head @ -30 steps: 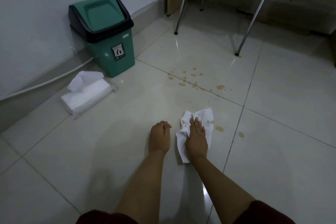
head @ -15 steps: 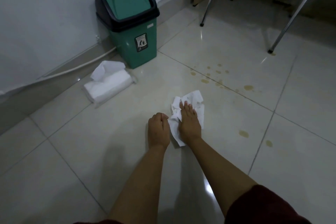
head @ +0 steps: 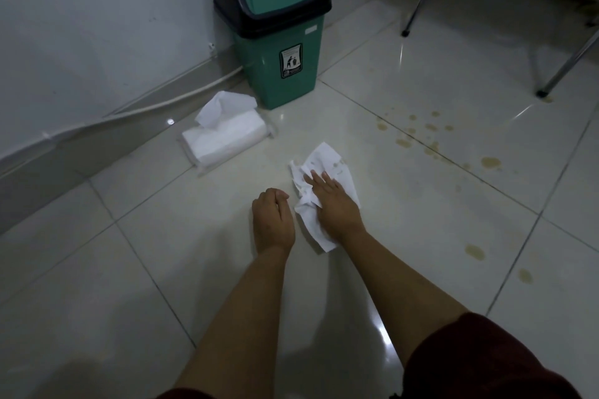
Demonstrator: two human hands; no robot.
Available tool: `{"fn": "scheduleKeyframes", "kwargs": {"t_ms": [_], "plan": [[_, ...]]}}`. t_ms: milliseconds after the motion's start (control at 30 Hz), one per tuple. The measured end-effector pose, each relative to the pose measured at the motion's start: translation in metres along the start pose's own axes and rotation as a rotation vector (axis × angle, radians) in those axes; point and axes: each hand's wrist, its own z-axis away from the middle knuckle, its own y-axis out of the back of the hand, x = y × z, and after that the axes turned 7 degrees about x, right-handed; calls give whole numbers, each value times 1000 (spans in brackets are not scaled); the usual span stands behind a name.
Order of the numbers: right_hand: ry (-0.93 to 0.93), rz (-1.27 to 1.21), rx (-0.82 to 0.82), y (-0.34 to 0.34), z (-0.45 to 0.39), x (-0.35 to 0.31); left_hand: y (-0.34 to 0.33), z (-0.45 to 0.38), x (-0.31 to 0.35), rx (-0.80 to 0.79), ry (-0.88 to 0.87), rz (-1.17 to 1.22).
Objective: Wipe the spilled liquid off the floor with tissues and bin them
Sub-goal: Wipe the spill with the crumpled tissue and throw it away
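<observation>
Wall (head: 81, 26) fills the upper left of the frame, pale and bare, with a white cable (head: 168, 99) running along its foot. A pack of tissues (head: 223, 139) lies on the tiled floor (head: 97, 285) just beside that wall, left of centre, one sheet poking up out of its top. Right behind it, at top centre, stands the green bin (head: 285, 74) with its black collar and swing lid shut, a small litter label on its front.

Below the bin, near the middle of the frame, the left hand (head: 272, 220) rests on the floor with its fingers curled under into a loose fist, holding nothing that I can see. Just to its right, the right hand (head: 334, 207) lies flat, fingers straight and slightly spread, pressing down on a crumpled white tissue (head: 327, 159) that spreads out above and below the palm. The tissue shows a few faint brownish marks near its upper edge.

Further right, brown spill drops (head: 489, 163) are scattered across the tiles, from centre right down toward the lower right, apart from the tissue. Metal chair legs (head: 421, 0) stand in the upper right corner. Dark red sleeves (head: 470, 359) show at the bottom edge.
</observation>
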Motion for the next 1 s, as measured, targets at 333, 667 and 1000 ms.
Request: {"fn": "scheduleKeyframes", "kwargs": {"t_ms": [333, 667, 1000], "plan": [[-187, 49, -96, 4, -21, -15, -4, -11, 8, -57, 21, 3], [-147, -278, -30, 3, 20, -24, -6, -7, 16, -10, 148, 70], [-221, -232, 197, 38, 107, -4, -25, 21, 25, -191, 141, 66]]}}
